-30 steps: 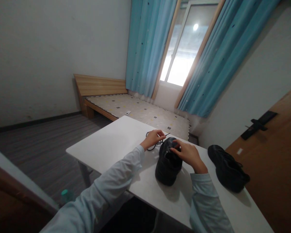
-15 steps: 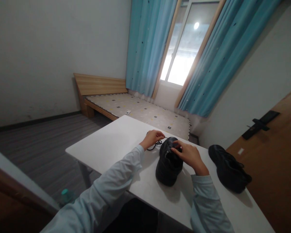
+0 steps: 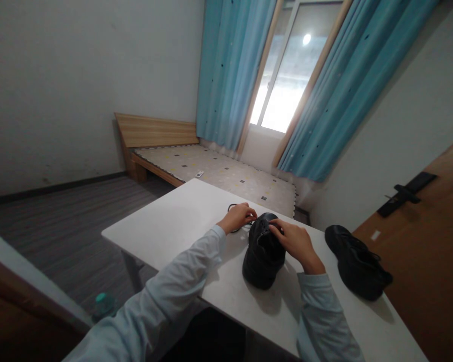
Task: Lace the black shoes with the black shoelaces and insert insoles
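A black shoe (image 3: 261, 264) stands on the white table (image 3: 166, 226), its toe pointing away from me and its heel toward me. Beside the shoe's left side, near the front of its opening, my left hand (image 3: 238, 217) is closed in a pinch on the black shoelace (image 3: 231, 206). Part of the lace loops out behind that hand onto the table. My right hand (image 3: 293, 240) grips the shoe from the right, thumb and fingers at the eyelet area by the tongue. The fingertips partly cover the eyelets.
A second black shoe (image 3: 357, 264) lies at the table's right edge, near a wooden door (image 3: 430, 251). Beyond the table's far edge is a bed (image 3: 215, 163) with a small white object (image 3: 200, 174) on it. A green-capped bottle (image 3: 102, 305) stands low on the left.
My left hand has moved slightly toward the shoe, and its fingers have curled in more. The lace loop behind it has shifted. My right hand stays on the shoe, its fingers slightly repositioned.
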The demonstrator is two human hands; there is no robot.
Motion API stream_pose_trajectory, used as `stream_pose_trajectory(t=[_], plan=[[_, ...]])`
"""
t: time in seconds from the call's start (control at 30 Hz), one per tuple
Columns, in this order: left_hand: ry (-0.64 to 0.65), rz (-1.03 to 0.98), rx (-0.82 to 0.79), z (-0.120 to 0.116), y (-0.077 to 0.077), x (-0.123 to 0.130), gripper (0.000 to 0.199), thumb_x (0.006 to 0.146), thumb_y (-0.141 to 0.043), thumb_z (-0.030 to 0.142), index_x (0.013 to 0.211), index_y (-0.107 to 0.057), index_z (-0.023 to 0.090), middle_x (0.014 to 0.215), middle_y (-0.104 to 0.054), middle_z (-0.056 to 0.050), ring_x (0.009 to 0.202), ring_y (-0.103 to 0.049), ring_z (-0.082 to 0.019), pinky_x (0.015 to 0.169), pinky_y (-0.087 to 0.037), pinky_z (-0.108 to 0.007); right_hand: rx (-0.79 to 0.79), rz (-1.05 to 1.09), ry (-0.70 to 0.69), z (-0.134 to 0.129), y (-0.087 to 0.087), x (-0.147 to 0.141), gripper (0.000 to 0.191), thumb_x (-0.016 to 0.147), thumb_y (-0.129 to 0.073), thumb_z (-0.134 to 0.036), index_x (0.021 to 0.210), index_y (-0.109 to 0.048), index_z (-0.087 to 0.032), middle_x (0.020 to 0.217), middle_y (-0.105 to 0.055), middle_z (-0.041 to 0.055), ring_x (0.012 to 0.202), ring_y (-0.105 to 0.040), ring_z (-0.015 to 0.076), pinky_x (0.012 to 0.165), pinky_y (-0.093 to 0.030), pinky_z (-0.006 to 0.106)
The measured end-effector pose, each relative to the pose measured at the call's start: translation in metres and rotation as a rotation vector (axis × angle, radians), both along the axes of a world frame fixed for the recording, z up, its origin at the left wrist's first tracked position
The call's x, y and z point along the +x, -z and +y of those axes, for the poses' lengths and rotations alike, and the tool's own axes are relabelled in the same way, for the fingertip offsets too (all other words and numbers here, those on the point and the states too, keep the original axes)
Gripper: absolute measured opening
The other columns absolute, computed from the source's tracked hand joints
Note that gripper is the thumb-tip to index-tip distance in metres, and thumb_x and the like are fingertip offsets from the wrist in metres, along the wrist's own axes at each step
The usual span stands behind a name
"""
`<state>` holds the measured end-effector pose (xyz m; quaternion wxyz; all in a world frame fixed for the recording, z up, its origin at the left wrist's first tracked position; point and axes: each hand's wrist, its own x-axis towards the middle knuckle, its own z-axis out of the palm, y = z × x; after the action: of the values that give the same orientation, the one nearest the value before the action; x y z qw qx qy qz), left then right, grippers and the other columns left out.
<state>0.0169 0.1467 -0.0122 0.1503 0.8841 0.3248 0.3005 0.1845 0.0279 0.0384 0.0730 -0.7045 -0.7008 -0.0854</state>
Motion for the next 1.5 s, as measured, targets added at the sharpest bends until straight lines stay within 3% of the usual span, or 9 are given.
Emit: stream_pose_trajectory(t=[0.4, 0.73, 1.03, 1.5], plan=[[-0.009, 0.072, 0.041, 0.0, -0.006, -0.007, 0.019, 0.083, -0.056, 0.028, 0.091, -0.072, 0.023, 0.084, -0.058, -0.003, 0.074, -0.057, -0.013, 0.074, -0.043, -0.022, 0.002, -0.049, 0.049, -0.001, -0.002, -0.005, 0.032, 0.092, -0.037, -0.04, 0.109, -0.063, -0.03, 0.094, -0.072, 0.003, 0.085, -0.066, 0.019, 0.064, -0.038, 0.026], [-0.018, 0.049, 0.107, -0.01, -0.004, 0.002, 0.019, 0.085, -0.055, 0.029, 0.092, -0.071, 0.023, 0.084, -0.058, -0.003, 0.073, -0.057, -0.013, 0.071, -0.042, -0.022, -0.004, -0.077, 0.056, -0.001, -0.003, -0.006, 0.036, 0.095, -0.032, -0.04, 0.11, -0.062, -0.029, 0.094, -0.072, 0.0044, 0.085, -0.066, 0.0189, 0.064, -0.038, 0.026], [0.007, 0.007, 0.14, -0.012, -0.002, 0.008, 0.015, 0.082, -0.059, 0.028, 0.086, -0.072, 0.02, 0.081, -0.063, -0.004, 0.076, -0.06, -0.015, 0.073, -0.043, -0.023, 0.08, -0.166, 0.064, 0.002, 0.003, -0.018, 0.028, 0.087, -0.051, -0.033, 0.112, -0.062, -0.03, 0.095, -0.071, 0.0039, 0.083, -0.066, 0.0187, 0.064, -0.041, 0.025], [0.028, -0.246, -0.1, -0.01, 0.01, 0.019, 0.011, 0.08, -0.061, 0.022, 0.083, -0.07, 0.017, 0.081, -0.068, -0.003, 0.077, -0.06, -0.013, 0.074, -0.045, -0.023, 0.068, -0.256, 0.067, 0.007, 0.004, -0.025, 0.028, 0.091, -0.04, -0.027, 0.093, -0.068, -0.024, 0.091, -0.069, 0.0072, 0.076, -0.066, 0.0195, 0.059, -0.041, 0.026]])
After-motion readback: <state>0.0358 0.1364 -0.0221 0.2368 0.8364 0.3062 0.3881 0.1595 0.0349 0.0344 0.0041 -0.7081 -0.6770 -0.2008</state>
